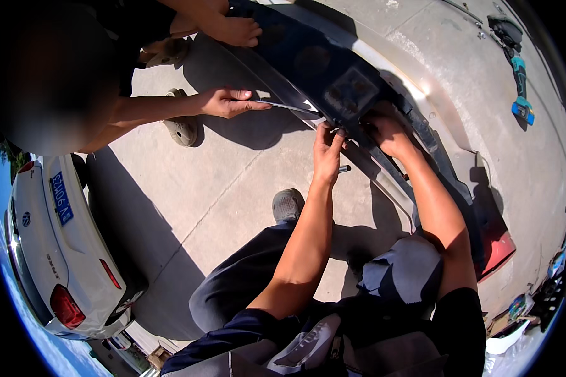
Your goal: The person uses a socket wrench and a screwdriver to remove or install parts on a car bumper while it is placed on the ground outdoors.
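Dark bumper panel (311,60) on concrete floor (229,188); edge seemingly pinched by left hand (327,154); right hand (393,135) half-hidden, grip cannot be told. Fingertips best kept clear of co-worker's thin tool (283,106).

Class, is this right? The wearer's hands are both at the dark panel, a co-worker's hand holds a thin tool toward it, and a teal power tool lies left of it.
Wrong side: the head view shows the teal power tool right of the dark panel. The wearer's left hand and right hand are at the panel, and a co-worker's hand holds the thin tool toward it.
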Tool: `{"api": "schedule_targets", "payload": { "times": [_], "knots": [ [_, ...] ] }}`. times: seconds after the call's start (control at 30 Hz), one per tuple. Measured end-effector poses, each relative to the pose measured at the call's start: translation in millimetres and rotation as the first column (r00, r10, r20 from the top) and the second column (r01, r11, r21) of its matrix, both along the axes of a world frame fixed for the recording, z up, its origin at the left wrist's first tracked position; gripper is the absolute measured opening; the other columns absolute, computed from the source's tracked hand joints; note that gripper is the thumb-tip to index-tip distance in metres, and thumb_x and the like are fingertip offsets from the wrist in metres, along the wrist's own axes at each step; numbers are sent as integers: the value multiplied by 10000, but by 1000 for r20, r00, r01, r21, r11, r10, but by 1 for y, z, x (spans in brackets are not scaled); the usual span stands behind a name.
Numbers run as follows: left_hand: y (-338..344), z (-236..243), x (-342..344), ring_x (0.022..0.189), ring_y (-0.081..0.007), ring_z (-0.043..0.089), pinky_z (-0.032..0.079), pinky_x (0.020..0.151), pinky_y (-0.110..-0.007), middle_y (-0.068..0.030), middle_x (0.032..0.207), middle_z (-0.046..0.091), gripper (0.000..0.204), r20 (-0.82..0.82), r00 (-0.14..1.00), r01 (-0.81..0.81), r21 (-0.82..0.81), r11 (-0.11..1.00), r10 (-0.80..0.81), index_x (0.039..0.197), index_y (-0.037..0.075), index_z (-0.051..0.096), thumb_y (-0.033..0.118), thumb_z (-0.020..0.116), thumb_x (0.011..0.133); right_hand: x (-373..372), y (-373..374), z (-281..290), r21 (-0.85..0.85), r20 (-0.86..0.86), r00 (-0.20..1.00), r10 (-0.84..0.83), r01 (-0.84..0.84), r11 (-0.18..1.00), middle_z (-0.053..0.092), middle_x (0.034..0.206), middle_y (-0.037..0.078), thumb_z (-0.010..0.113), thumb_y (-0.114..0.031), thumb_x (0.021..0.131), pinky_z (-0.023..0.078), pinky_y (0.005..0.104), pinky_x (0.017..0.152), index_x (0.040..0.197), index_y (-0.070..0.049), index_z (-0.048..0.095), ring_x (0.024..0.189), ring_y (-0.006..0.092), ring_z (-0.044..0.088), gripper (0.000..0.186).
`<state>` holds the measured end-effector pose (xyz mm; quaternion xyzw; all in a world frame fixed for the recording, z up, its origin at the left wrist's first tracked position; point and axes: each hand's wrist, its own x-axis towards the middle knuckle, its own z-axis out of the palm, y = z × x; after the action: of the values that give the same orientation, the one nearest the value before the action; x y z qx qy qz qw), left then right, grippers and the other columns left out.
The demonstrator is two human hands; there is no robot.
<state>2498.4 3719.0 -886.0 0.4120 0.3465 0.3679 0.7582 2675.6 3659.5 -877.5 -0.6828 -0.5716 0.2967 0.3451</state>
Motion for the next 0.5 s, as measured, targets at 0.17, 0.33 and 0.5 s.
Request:
{"api": "schedule_targets", "payload": {
  "times": [0.17, 0.33, 0.5],
  "knots": [
    [0, -2, 0, 788, -94, 524, 435, 684, -239, -16, 898, 598, 132, -29, 999, -20, 20, 1000, 21, 1029, 58, 526, 142, 605, 965, 0, 2, -4, -48, 101, 995, -23, 28, 998, 628, 1126, 222, 531, -96, 874, 477, 431, 892, 1141, -32, 631, 1035, 408, 590, 292],
    [-1, -6, -6, 836, -88, 544, 452, 688, -243, -2, 924, 594, 97, 6, 1000, 2, -32, 999, -2, 1039, 78, 538, 146, 576, 981, -1, 15, 13, 77, -6, 989, -150, 150, 986, 640, 1050, 238, 567, -157, 840, 478, 435, 837, 1015, 9, 654, 948, 417, 597, 256],
    [0, -6, -5, 867, -79, 577, 466, 705, -247, 20, 957, 608, 95, 25, 999, 23, -61, 998, -21, 1071, 104, 547, 154, 551, 991, -2, 25, 15, -44, -175, 978, -111, 105, 994, 668, 879, 232, 611, -179, 803, 491, 419, 763, 897, 45, 670, 809, 372, 638, 251]
  ]
}}
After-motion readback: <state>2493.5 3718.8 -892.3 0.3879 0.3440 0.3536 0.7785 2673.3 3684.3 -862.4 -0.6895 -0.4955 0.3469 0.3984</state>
